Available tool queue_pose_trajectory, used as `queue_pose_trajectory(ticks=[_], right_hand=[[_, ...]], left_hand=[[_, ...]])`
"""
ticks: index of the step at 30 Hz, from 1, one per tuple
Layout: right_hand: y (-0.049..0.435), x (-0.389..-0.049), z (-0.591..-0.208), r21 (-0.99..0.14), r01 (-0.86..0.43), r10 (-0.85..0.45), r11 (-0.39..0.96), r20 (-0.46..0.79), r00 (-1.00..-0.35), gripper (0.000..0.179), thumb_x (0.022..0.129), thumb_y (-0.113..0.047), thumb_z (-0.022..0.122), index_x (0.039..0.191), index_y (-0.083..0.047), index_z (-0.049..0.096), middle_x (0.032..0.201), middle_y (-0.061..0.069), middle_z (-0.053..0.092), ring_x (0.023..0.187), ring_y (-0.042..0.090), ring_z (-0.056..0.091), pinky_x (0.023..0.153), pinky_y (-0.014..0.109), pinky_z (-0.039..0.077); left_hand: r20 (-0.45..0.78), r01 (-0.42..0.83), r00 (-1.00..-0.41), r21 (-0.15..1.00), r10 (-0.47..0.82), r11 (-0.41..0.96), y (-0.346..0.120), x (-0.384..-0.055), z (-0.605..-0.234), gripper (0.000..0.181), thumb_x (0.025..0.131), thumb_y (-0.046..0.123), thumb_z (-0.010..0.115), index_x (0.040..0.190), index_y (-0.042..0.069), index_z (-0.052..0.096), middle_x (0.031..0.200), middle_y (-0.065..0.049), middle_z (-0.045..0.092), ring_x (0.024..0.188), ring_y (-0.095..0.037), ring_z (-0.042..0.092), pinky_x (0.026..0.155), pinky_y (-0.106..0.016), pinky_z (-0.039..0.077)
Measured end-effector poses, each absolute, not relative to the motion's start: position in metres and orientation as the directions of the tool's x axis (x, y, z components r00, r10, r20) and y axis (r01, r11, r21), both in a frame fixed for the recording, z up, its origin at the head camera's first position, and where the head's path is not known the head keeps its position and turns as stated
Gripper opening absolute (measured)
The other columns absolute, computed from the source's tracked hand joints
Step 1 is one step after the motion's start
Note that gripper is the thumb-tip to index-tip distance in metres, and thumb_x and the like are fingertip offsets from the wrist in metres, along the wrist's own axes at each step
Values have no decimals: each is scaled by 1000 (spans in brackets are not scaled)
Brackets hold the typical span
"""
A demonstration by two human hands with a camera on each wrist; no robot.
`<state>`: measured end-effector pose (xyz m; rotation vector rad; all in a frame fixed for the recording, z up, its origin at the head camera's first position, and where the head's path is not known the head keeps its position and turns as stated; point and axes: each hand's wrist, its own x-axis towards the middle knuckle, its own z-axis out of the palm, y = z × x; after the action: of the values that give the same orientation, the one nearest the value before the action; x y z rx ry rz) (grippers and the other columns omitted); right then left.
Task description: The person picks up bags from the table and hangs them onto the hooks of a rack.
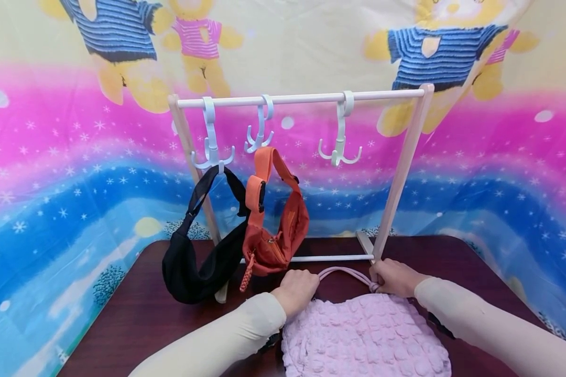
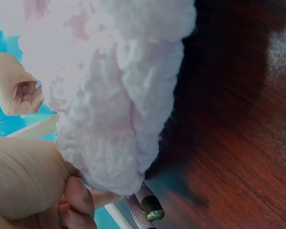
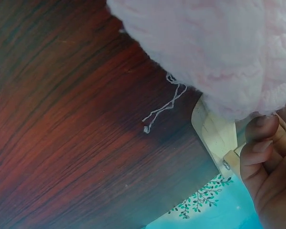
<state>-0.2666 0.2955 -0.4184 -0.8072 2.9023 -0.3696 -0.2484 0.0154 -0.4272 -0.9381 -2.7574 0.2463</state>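
Note:
A pale pink puffy bag (image 1: 363, 335) hangs low over the near part of the table, its surface quilted in small puckers. At its top left corner my left hand (image 1: 298, 290) grips the bag by the base of its cord handle (image 1: 344, 270). My right hand (image 1: 397, 277) holds the top right corner, beside the handle's knot. The left wrist view shows curled left fingers (image 2: 78, 200) at the bag's edge, with a metal-tipped cord end (image 2: 152, 210) close by. In the right wrist view, right fingertips (image 3: 262, 136) pinch the bag's edge.
Behind the bag stands a rack with a white top bar (image 1: 302, 98). A black bag (image 1: 193, 277) hangs from its left hook (image 1: 211, 136), and an orange-red bag (image 1: 278, 235) from the middle hook (image 1: 260, 128). The right hook (image 1: 341, 133) holds nothing. Beneath is a dark wooden table (image 1: 122, 324).

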Motion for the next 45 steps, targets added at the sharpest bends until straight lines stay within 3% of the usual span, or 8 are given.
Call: queue_pose_trajectory(ticks=[20,45], right_hand=[[293,-263,-416,-237,-484,-506,843,-39,-862,28,78,-5,83,70,-18,60,63,-11,48,59,2,42,55,22,36],[295,-258,-418,-262,-492,-520,830,-46,-853,28,77,-7,85,71,-19,60,62,-13,50,58,0,44,56,22,37]], left_hand=[[157,581,-760,-269,631,768,17,-244,-422,8,90,15,72,88,22,75,82,2,75,74,-11,70,54,-29,53],[134,625,-738,-235,661,745,14,-245,-418,4,88,17,75,86,20,73,82,3,75,74,-11,70,55,-30,53]])
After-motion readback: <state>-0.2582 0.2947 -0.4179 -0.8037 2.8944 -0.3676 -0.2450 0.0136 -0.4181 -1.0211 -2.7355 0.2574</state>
